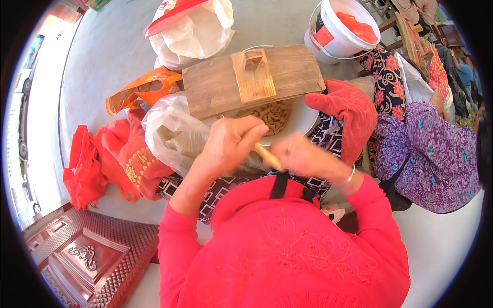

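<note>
My left hand (pixel 231 141) is closed on a pale yellow, elongated piece (pixel 267 155) in front of my chest. My right hand (pixel 298 154), blurred by motion, has curled fingers at that piece. Beyond them a white basin (pixel 295 126) holds several brown pieces (pixel 266 115), partly hidden by a wooden board (pixel 205 92) with an upright block on it. A red cloth (pixel 349 118) lies at the right of the basin, and a translucent plastic bag (pixel 167 123) at its left.
Orange (pixel 133 90) and red bags (pixel 79 169) lie at left. A white bucket (pixel 334 46) and white sack (pixel 195 38) stand beyond. A person in purple floral clothing (pixel 431 154) is close at right, others behind. An embossed door panel (pixel 87 256) is at lower left.
</note>
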Tool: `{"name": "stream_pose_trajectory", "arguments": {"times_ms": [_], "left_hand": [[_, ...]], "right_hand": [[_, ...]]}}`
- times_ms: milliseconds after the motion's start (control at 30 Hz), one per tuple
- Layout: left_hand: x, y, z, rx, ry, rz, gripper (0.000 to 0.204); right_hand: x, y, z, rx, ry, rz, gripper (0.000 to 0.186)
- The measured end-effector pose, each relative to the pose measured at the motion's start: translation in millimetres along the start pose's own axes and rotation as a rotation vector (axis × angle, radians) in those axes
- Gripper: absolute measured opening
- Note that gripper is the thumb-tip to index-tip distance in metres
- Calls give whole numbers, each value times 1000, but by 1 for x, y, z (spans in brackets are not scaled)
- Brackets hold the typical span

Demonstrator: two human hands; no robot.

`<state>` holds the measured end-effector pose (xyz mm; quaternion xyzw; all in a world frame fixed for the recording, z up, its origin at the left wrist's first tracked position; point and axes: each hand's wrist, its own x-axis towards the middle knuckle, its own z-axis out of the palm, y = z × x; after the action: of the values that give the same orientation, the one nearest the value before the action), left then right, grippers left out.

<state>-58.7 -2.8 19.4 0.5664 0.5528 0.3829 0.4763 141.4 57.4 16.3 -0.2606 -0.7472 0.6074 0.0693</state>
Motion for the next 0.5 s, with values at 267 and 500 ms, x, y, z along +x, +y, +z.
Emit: {"name": "stream_pose_trajectory", "arguments": {"times_ms": [267,500], "left_hand": [[-2,4,44,-630,-8,-120,30],[10,-30,62,-1025,-66,-338,26]], "right_hand": [[4,-6,1,1069,250,-41,22],[29,44,13,-449,790,-284,23]]}}
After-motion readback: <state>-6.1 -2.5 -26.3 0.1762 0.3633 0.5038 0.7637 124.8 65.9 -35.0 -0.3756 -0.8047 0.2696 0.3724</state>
